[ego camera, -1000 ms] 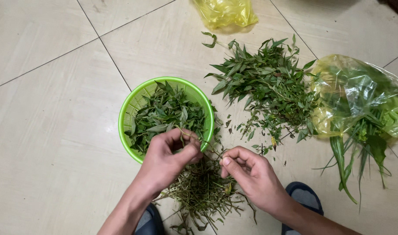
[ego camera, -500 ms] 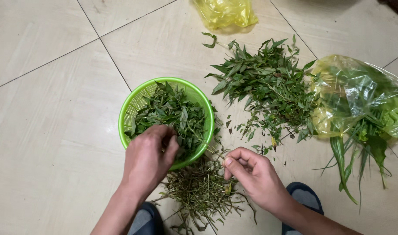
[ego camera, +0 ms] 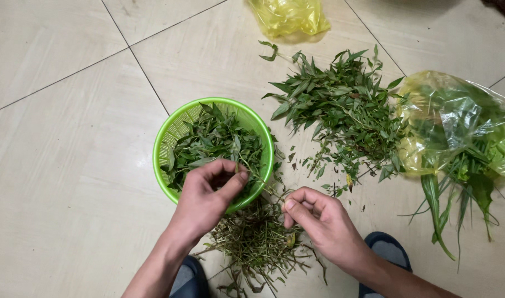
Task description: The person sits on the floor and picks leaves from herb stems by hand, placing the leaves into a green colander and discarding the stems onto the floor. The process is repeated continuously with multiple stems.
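I see left hand (ego camera: 211, 193) and right hand (ego camera: 318, 218) pinching one stem (ego camera: 266, 187) over the basket (ego camera: 169, 149) rim (thin); a hard tug could snap it.

The left hand (ego camera: 208, 193) covers the near rim of the green basket (ego camera: 169, 138), and what its fingertips pinch is too thin to make out. The yellow bag (ego camera: 288, 14) is cut off at the top edge (both forearms run off the bottom).

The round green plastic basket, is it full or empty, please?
Roughly half full: picked green leaves cover the green basket's bottom, while its mesh wall shows bare above them.
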